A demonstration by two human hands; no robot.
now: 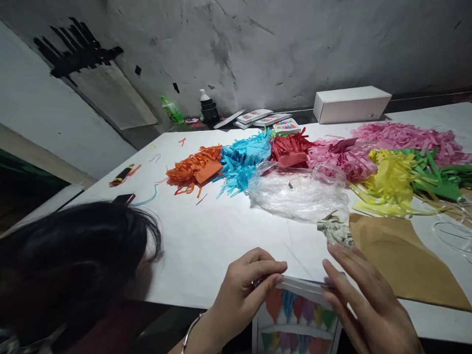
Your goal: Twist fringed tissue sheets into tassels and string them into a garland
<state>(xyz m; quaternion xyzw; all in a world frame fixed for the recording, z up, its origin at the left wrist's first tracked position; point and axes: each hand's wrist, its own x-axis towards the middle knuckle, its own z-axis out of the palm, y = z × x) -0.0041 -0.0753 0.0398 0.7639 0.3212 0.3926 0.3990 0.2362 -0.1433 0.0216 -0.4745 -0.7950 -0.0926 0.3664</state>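
Observation:
At the near edge of the white table is a box (298, 317) printed with colourful tassel bunting, its top end facing up. My left hand (254, 280) pinches the left part of its top edge between thumb and fingers; a bracelet circles that wrist. On the right side of the box, my right hand (363, 300) rests with fingers spread, touching the upper right edge. Beyond the hands lie a crumpled clear plastic bag (302, 191) and a crumpled patterned piece (336, 230). The box's lower part runs out of the frame.
Tassel bundles in orange (197, 167), blue (245, 157), red (291, 147), pink (341, 160), yellow (393, 182) and green (435, 174) cross the table (191, 250). A white box (350, 105) and flat printed boxes stand behind. Brown paper (401, 260) lies right; another person's head (77, 255) is left.

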